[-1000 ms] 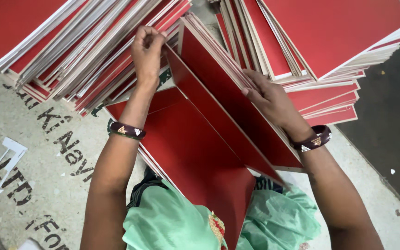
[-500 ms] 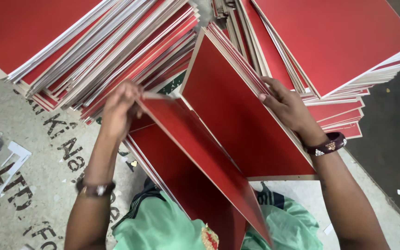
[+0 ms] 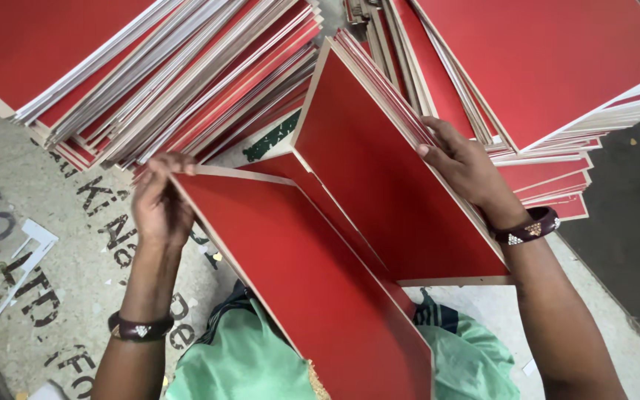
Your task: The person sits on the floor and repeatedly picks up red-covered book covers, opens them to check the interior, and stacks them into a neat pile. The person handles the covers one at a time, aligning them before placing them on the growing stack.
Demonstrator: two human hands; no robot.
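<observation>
Over the lap, a red board [image 3: 312,281] is gripped at its far corner by the left hand [image 3: 158,207]; the stack [image 3: 394,170] is propped by the right hand's [image 3: 462,167] spread fingers.

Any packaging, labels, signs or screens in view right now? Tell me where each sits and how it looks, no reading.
Printed sack sheet: spread flat on the floor at left under the left hand, greyish-white with large dark block lettering.
Green-patterned printed sheet: peeking between the red board stacks, white with green marks.
No screens or signs visible.
</observation>
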